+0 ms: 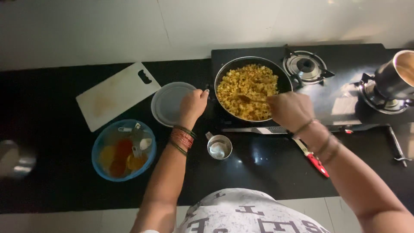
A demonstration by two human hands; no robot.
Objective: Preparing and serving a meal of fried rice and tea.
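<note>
A dark, glossy black counter [51, 99] runs under a pale tiled wall, with a black gas stove [336, 99] set at its right end. On the stove's left burner sits a black pan [282, 80] full of yellow crumbly food [248, 88]. The right hand [291, 110] is closed around the handle of a spoon [250, 99] whose tip lies in the food. The left hand [192, 105] grips the pan's left edge with fingers curled; what exactly they pinch is hidden by the hand. Just left of that hand a round white lid [166, 103] lies flat, and beyond it a white cutting board [116, 95] sits at an angle. Nearer the person stands a blue bowl [99, 149] with small cups of orange and red spices, and a small steel cup [219, 147] stands between the arms. A red-handled knife [312, 159] lies below the right wrist. A steel pot [394, 77] stands tilted on the right burner.
</note>
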